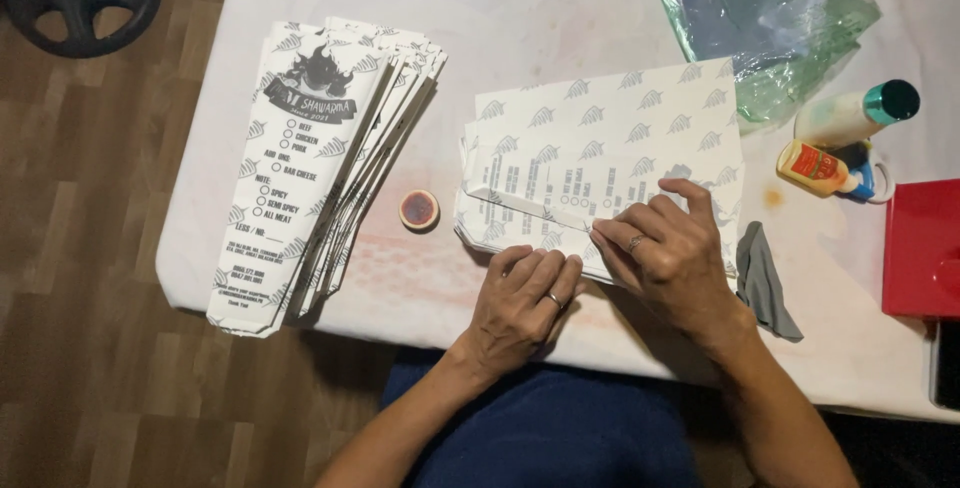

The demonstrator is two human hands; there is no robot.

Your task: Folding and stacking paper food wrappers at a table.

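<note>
My left hand rests knuckles-down on the near edge of a stack of printed white paper sheets, fingers curled, a ring on one finger. My right hand lies flat on the same stack, fingertips pressing a folded flap of the top sheet. The fold runs diagonally under both hands. To the left lies a fanned pile of finished narrow paper bags with black printing.
A small round red-lidded pot sits between pile and sheets. Right of the sheets are a grey cloth, a small glue bottle, a white bottle with teal cap, a red box and crumpled green plastic.
</note>
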